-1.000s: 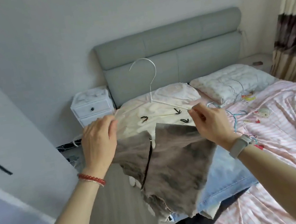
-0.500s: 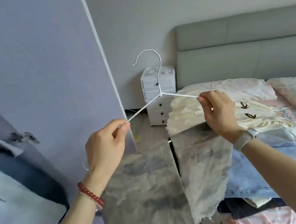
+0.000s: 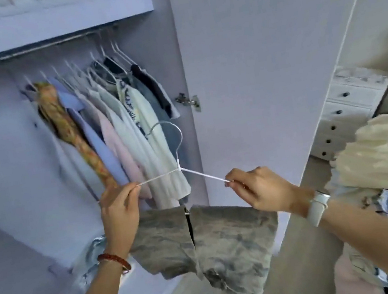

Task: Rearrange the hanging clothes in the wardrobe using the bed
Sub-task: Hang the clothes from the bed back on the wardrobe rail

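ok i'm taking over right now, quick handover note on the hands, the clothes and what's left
Left hand pinches the left arm of the white hanger; right hand pinches its right arm.
Grey trousers are draped over the hanger, held level in front of the open wardrobe, below the rail.
Hanging clothes sit bunched on the rail, with free rail to their left.
Done: trousers are on the hanger.
Left: hook it onto the rail. More clothes lie piled at the right, including a cream garment on top.

Soft daylight is filling my view, no glare.
The picture is blurring a little everywhere, and the wide lens is bending the wardrobe door [image 3: 263, 59] near the edges.
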A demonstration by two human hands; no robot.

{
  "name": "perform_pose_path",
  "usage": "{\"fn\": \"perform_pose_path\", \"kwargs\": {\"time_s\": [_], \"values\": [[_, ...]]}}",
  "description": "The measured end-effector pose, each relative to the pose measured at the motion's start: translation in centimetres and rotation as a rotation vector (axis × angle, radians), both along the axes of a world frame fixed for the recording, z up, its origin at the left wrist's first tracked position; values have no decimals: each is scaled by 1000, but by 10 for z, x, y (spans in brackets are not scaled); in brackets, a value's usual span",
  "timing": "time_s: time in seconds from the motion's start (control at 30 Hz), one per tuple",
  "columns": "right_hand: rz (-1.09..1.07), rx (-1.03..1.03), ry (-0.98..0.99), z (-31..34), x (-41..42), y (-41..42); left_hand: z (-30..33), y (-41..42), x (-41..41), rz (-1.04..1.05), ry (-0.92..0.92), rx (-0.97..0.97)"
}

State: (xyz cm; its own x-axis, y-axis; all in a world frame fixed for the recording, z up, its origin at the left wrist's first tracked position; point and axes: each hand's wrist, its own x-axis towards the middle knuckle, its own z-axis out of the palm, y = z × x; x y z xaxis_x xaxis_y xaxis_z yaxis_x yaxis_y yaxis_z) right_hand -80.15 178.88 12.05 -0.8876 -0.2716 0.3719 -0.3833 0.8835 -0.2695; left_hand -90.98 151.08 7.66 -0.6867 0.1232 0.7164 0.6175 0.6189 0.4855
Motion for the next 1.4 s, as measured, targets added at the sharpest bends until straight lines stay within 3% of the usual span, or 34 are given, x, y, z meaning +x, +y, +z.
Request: {"fn": "perform_pose_path", "kwargs": {"time_s": [0.13,0.37,0.47,0.6,0.77,0.87,0.97,1.1,1.23,1.4], "values": [[232,-75,-49,6,-31,-74,0,-75,6,233,-103,113],[446,-404,-212,23,-96,-199,44,-167,14,614,-196,182],[416,-527,-292,28,-130,-247,69,-186,17,684,-102,197],[347,-647,-327,33,-177,-303,105,-199,7,761,32,73],[306,-700,-279,49,-230,-355,159,-209,-44,891,263,-310],[288,-704,-182,64,-259,-379,183,-217,-83,1014,233,-455],[249,-726,-108,75,-287,-399,182,-231,-108,1083,156,-452],[201,-805,-71,91,-328,-423,179,-245,-120,1149,265,-528],[70,-785,-120,83,-360,-433,178,-252,-125,1175,311,-532],[115,-683,-292,38,-362,-429,178,-257,-128,1148,314,-490]]}}
